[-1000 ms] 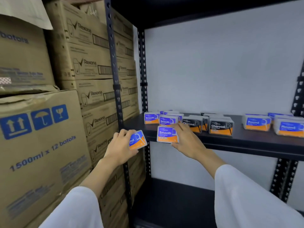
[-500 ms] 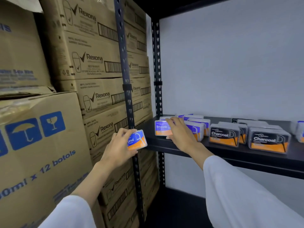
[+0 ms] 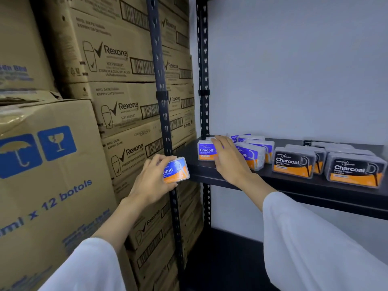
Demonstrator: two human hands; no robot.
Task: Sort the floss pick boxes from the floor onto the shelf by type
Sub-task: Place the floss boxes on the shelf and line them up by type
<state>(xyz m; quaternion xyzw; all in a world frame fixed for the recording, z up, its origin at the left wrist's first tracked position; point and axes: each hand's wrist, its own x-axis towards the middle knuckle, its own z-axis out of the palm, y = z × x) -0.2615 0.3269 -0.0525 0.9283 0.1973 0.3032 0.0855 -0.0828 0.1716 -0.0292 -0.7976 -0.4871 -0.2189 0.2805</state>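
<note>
My left hand [image 3: 152, 180] grips a blue-and-orange "Round" floss pick box [image 3: 176, 170] in front of the shelf's left upright. My right hand [image 3: 227, 159] lies over a purple "Smooth" box [image 3: 205, 151] standing at the left end of the black shelf [image 3: 294, 185], fingers fairly straight across its top and side. More Smooth boxes [image 3: 255, 152] stand just behind and right of that hand. Black "Charcoal" boxes [image 3: 294, 163] fill the shelf farther right.
Stacked brown Rexona cartons [image 3: 117, 59] and a large "12 botols" carton [image 3: 48, 175] wall off the left side. A black perforated upright [image 3: 161, 97] stands beside my left hand. A lower black shelf [image 3: 220, 259] lies beneath, with a white wall behind.
My right hand carried the Smooth box from the shelf's front edge back to the left end of the shelf. The camera shifted left and closer. My left hand kept the Round box.
</note>
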